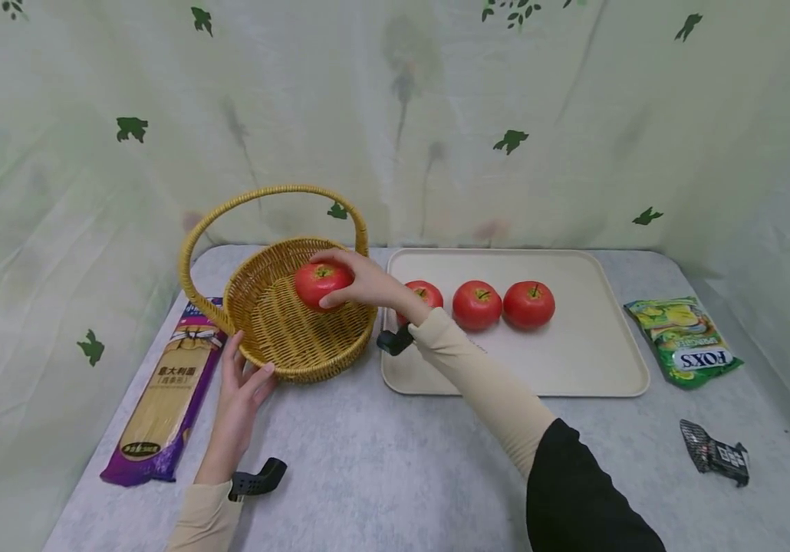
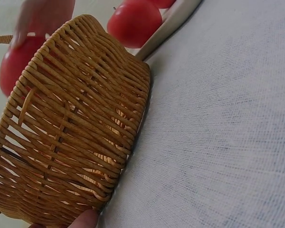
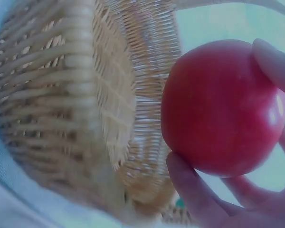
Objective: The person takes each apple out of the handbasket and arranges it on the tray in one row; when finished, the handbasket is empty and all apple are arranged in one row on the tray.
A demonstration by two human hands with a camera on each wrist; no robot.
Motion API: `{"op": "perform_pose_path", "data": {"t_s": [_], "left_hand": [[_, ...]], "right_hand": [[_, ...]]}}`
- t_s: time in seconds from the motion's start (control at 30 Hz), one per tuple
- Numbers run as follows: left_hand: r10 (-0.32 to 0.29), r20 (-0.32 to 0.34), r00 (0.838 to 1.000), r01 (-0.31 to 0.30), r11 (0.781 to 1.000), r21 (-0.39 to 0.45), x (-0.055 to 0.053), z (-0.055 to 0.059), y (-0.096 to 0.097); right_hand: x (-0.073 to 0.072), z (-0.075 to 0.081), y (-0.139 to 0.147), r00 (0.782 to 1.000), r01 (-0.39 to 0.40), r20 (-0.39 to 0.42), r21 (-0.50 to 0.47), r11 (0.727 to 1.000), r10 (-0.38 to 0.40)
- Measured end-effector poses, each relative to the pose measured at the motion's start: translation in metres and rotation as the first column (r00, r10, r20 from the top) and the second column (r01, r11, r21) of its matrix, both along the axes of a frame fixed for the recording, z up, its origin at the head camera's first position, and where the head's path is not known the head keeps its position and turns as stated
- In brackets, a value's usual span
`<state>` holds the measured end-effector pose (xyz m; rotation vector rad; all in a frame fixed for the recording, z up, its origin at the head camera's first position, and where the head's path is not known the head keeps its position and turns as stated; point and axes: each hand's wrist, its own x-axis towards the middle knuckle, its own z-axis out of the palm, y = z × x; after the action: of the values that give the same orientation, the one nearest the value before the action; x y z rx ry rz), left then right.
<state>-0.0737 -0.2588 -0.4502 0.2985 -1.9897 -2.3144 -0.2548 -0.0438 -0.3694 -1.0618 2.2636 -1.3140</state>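
Observation:
My right hand point(image 1: 367, 280) grips a red apple point(image 1: 320, 285) over the wicker basket point(image 1: 284, 330), thumb and fingers spread round the fruit. The right wrist view shows the held apple point(image 3: 221, 109) close up, beside the basket's rim point(image 3: 80, 71). At the basket's near left side is my left hand point(image 1: 239, 395), its fingers and thumb extended against the outer wall and rim. Only fingertips point(image 2: 85, 219) of it show in the left wrist view, by the woven wall point(image 2: 80, 123). Three more apples, among them a middle one point(image 1: 476, 305), sit on a beige tray point(image 1: 574, 368).
A purple pack of spaghetti point(image 1: 167, 391) lies left of the basket, whose tall handle point(image 1: 284, 190) arches above. Right of the tray are a green FOX'S bag point(image 1: 685, 341) and a small black packet point(image 1: 715, 452). A pale curtain point(image 1: 436, 115) hangs behind the table.

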Motion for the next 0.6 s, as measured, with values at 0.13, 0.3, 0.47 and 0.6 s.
{"op": "perform_pose_path", "data": {"t_s": [0.13, 0.3, 0.47, 0.6], "left_hand": [[-0.003, -0.010, 1.000, 0.003, 1.000, 0.004, -0.001, -0.001, 0.000], [-0.005, -0.025, 1.000, 0.006, 1.000, 0.013, -0.001, -0.001, 0.002], [0.002, -0.030, 1.000, -0.001, 1.000, 0.020, 0.000, -0.001, 0.002], [0.004, -0.030, 1.000, -0.003, 1.000, 0.024, 0.001, 0.000, 0.002]], "right_hand": [[0.007, 0.006, 0.028, 0.999, 0.013, 0.053, -0.071, 0.997, -0.010], [0.009, 0.009, 0.068, 0.998, 0.051, 0.054, -0.112, 0.992, -0.045], [0.010, 0.011, 0.109, 0.990, 0.134, 0.064, -0.088, 0.987, -0.129], [0.012, 0.010, 0.144, 0.966, 0.244, 0.096, -0.048, 0.969, -0.239]]}}
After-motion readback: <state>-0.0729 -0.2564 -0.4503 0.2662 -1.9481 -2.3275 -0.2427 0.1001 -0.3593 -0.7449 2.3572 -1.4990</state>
